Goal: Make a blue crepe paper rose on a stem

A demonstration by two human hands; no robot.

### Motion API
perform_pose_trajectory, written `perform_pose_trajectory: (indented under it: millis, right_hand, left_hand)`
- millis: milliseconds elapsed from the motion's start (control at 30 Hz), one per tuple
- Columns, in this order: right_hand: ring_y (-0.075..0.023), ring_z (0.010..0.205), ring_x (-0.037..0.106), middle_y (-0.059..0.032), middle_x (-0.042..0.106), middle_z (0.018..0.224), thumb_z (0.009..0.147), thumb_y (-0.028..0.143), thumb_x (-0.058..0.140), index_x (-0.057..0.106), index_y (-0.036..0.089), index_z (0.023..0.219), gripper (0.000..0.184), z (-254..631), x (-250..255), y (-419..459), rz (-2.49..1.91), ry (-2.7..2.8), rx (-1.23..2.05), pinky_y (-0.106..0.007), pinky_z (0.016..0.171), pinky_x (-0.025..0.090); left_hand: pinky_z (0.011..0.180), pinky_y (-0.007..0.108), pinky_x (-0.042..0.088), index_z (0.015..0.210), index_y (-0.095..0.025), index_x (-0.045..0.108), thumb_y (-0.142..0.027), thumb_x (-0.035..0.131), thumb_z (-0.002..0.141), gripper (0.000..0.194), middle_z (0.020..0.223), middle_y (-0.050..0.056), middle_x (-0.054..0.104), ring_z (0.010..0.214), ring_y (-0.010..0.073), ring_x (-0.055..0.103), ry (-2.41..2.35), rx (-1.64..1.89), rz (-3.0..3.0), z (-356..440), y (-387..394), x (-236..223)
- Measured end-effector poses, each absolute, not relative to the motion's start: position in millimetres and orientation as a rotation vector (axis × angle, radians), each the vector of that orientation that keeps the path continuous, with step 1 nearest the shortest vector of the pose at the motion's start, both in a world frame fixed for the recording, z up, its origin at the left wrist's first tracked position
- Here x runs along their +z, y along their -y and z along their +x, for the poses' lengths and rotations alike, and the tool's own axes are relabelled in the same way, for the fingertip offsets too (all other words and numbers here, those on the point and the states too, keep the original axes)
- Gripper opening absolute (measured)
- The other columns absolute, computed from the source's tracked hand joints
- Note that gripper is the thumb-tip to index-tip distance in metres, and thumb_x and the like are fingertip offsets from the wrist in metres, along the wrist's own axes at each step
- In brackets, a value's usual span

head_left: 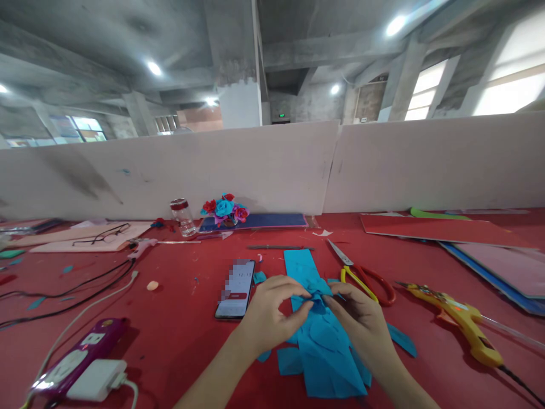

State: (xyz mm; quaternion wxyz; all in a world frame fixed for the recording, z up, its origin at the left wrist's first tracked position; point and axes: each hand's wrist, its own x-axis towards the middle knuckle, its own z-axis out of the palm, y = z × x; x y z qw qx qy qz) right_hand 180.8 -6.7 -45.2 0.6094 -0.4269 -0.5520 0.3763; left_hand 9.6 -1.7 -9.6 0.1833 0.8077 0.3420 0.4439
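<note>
Both hands over the red table (183,352), fingertips brought together. Left hand (267,311): thumb and fingers closed on the near side of a gathered piece of blue paper (317,289). Right hand (361,319): thumb and fingers pinched on the opposite side of same; exact contact partly hidden by the fingers. Possible failures, my judgement: (a) thin paper tears or creases wrongly if the two grips pull apart unevenly; (b) folds spring loose if either pinch slackens; (c) cut blue pieces (290,361) get shifted or crumpled if a wrist sweeps low; (d) right hand knocks the scissors (349,267), whose handles lie just beyond it, if it swings outward. Glue gun (460,311) lies farther to the right, nozzle pointing back toward the scissors; whether hot, cannot tell, but a careless reach there would risk a burn. Position: gathered piece sits between the two grips, at the fingertips, in front of the blue sheet (334,378) that runs lengthwise beneath; cannot tell whether it is clear of the sheet or touching. Phone (235,289) lies near the left hand, on its outer side.
</note>
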Motion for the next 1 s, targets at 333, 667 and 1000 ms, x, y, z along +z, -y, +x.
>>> perform_pose_trajectory:
  millis: [333,667,1000]
  right_hand:
    - [-0.0147,0.066,0.054,-0.0010,0.056,0.073,0.065,0.037,0.066,0.058,0.021,0.074,0.020,179.0,-44.3,4.1,-1.031,1.257,1.014,-0.024,0.057,0.045]
    - [-0.0123,0.057,0.045,0.0007,0.053,0.062,0.070,0.042,0.060,0.064,0.018,0.068,0.025,178.9,-46.4,0.2,-1.140,1.489,1.138,-0.024,0.051,0.036]
    - [-0.0149,0.060,0.051,-0.0005,0.058,0.063,0.067,0.031,0.062,0.061,0.019,0.060,0.014,180.8,-48.6,-1.1,-1.210,1.742,0.874,-0.026,0.053,0.038]
  left_hand:
    - [0.070,0.025,0.046,0.074,-0.018,0.063,-0.014,0.051,0.075,0.012,0.077,0.002,0.066,0.073,0.0138,0.059,-1.065,1.135,2.223,12.3,-3.1,-11.6]
    - [0.057,0.021,0.045,0.072,-0.014,0.064,-0.017,0.049,0.071,0.015,0.068,0.002,0.065,0.060,0.0118,0.058,-1.120,0.853,1.897,12.8,-9.2,-19.0]
    - [0.052,0.020,0.041,0.071,-0.014,0.067,-0.019,0.051,0.067,0.017,0.064,0.002,0.065,0.061,0.0134,0.057,-1.129,0.736,1.902,9.2,-9.5,-22.3]
